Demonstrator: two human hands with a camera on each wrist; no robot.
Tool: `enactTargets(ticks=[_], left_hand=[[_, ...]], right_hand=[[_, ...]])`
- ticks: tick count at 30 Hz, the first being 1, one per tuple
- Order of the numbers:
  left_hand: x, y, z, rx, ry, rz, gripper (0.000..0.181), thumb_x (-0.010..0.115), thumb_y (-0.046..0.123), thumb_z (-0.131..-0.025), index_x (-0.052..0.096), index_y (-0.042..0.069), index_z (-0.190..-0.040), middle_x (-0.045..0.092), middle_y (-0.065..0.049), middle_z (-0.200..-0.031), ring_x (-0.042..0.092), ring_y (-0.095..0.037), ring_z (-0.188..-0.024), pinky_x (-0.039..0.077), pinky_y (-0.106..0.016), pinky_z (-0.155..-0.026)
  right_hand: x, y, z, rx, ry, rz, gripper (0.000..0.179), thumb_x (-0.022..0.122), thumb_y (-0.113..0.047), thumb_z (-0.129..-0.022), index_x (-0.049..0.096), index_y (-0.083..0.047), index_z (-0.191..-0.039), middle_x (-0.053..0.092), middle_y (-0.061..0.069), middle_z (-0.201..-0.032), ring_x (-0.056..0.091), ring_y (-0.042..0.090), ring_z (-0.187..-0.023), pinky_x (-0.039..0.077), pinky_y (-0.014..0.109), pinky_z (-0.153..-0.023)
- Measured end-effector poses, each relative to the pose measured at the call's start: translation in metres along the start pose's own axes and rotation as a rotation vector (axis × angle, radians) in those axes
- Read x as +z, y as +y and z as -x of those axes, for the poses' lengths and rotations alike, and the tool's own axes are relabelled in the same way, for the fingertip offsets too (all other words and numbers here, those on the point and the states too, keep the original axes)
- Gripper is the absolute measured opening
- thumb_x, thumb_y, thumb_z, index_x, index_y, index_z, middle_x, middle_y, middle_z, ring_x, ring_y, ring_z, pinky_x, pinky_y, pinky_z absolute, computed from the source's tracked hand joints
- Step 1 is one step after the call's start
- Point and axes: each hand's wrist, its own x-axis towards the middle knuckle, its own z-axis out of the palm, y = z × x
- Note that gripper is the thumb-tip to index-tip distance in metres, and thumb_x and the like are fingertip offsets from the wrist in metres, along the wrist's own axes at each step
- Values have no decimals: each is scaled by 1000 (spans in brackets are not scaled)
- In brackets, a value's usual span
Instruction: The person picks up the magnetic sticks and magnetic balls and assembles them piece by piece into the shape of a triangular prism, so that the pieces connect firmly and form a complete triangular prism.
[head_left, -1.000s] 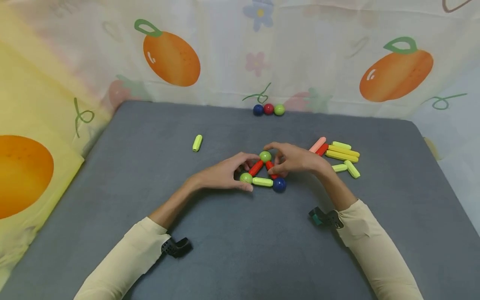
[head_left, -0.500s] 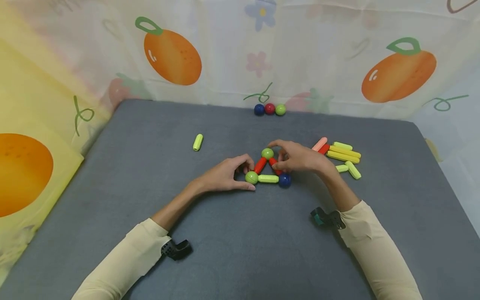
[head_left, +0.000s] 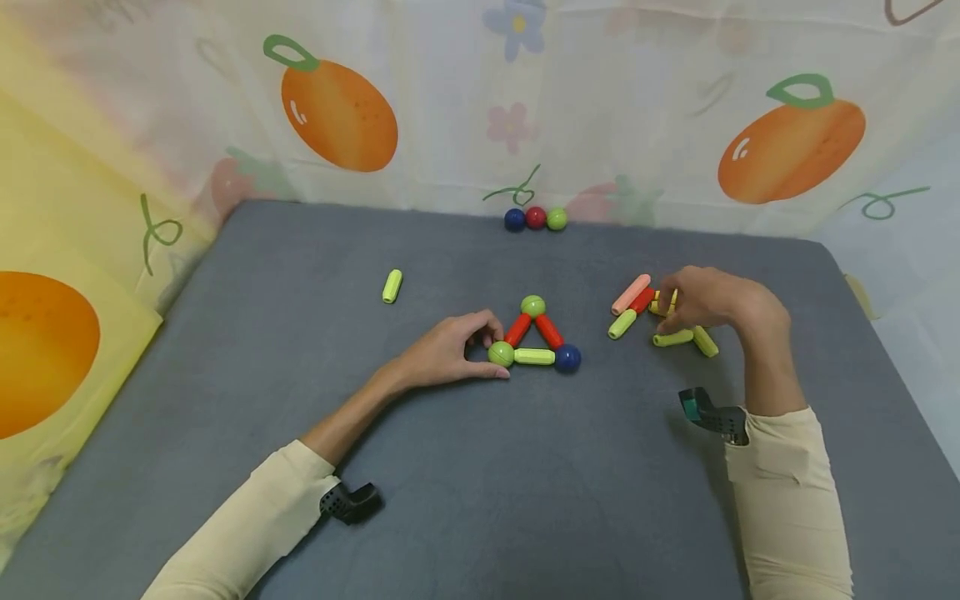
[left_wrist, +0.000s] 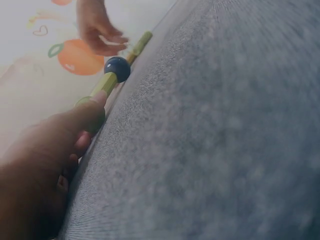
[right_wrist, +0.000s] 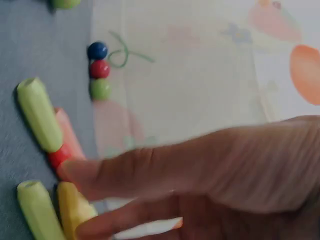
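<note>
With my left hand (head_left: 450, 350) pinching the green ball (head_left: 501, 354) at the rod-and-ball triangle's (head_left: 534, 357) near-left corner, I'd steady it lightly and centre my right hand (head_left: 708, 298), thumb and fingers parted at the yellow rods (right_wrist: 72, 205), contact unclear, over just one.

Left hand (left_wrist: 42, 152) at lower left, thumb lying across green ball (left_wrist: 98, 119) (ball partly hidden). Yellow-green rod (left_wrist: 108, 83) between it and dark blue ball (left_wrist: 117, 69). Beyond, right hand (left_wrist: 99, 30) near far rod (left_wrist: 143, 41). Grey surface (left_wrist: 205, 140) fills right side.
</note>
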Motion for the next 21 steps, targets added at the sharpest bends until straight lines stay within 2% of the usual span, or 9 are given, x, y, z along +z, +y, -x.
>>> enactTargets(ticks=[2,5,7,8,10,12,13,17,21], left_hand=[[1,1,0,-11,-1,-11,41,90,31,-84,62,18,-110,63,2,-100,57,-9,-92,47,-26,-83],[2,3,0,-14,8,-23,41,90,31,-84,62,17,-110,62,2,-100,57,-10,-93,47,-27,-85],[3,3,1,-10,12,-34,42,90,31,-83,62,16,-110,62,2,-101,57,-10,-94,48,-28,-86],[3,3,1,-8,12,-39,42,90,31,-83,62,16,-111,62,2,-101,57,-10,-94,48,-28,-87],[3,3,2,-5,8,-51,43,90,32,-84,62,16,-111,63,2,-103,57,-10,-96,49,-29,-88],[3,2,3,-5,6,-61,43,90,33,-84,62,16,-112,63,2,-103,57,-10,-96,49,-29,-89],[3,2,2,-2,8,-64,43,89,33,-84,62,16,-112,63,2,-103,57,-10,-96,49,-29,-89],[3,1,1,14,17,-74,44,89,34,-84,62,16,-113,63,2,-103,57,-10,-96,49,-30,-89],[2,1,1,19,14,-75,45,90,34,-83,63,16,-113,63,2,-104,57,-9,-96,49,-29,-89]], right_hand=[[2,5,0,38,-87,31,43,83,-29,-89,69,0,-118,65,17,-115,61,30,-100,54,49,-82],[7,6,-4,72,-165,24,36,84,-26,-89,67,-4,-112,61,11,-103,59,25,-92,51,41,-76],[11,5,-9,80,-193,9,24,83,-21,-89,63,-8,-92,54,5,-86,53,20,-78,44,35,-69],[12,4,-12,78,-206,6,24,81,-16,-90,59,-10,-83,50,2,-78,49,17,-72,40,33,-66],[15,4,-16,68,-226,10,35,76,-9,-92,50,-15,-69,40,-3,-67,39,13,-64,32,30,-62],[16,5,-20,58,-249,6,44,69,-5,-92,41,-18,-62,33,-5,-62,32,11,-60,28,29,-61],[16,5,-20,51,-255,1,43,67,-3,-92,42,-19,-61,34,-6,-61,32,11,-60,29,29,-60],[13,8,-16,-26,-209,-33,28,59,0,-87,49,-14,-65,37,-4,-63,34,12,-61,31,30,-61],[9,-1,-11,-243,-71,-82,7,64,-5,-92,62,-10,-88,58,-1,-83,52,12,-75,44,30,-67]])
